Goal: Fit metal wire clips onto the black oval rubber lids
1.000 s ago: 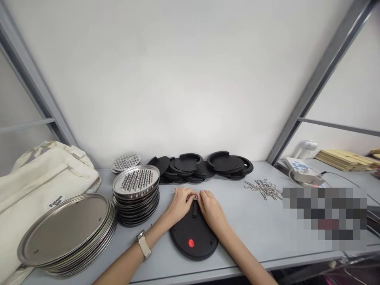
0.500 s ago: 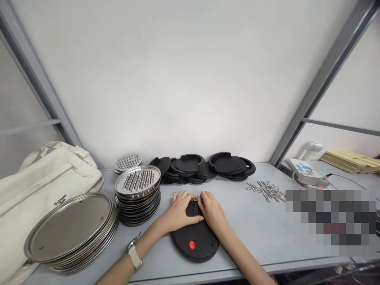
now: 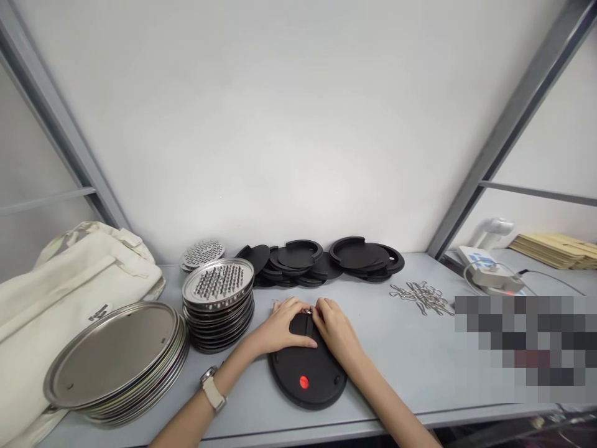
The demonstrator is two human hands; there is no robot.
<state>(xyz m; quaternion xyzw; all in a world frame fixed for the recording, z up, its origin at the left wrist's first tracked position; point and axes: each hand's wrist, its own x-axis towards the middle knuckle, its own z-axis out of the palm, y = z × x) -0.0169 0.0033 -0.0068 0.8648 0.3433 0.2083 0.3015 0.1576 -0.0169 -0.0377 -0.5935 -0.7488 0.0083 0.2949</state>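
Note:
A black oval base (image 3: 313, 381) with a red round spot lies flat on the grey table before me. At its far end, a small shiny piece of bent metal wire (image 3: 308, 312) shows between my fingertips. My left hand (image 3: 284, 323) is closed over the base's far left edge, its thumb stretched across the top surface. From the other side, my right hand (image 3: 336, 330) lies along the right edge, with its bent fingers closed at the wire piece. The fingertips of both hands are partly hidden.
Stacked grater discs (image 3: 219, 285) and a pile of round metal trays (image 3: 116, 361) stand left, beside a cream bag (image 3: 74, 280). Black round parts (image 3: 298, 255) lie along the wall. Loose wire hooks (image 3: 422, 297) and a white device (image 3: 485, 267) are right.
My left thumb has slid slightly toward the near side on the base. Both hands stay at its far end, and the view has shifted a little.

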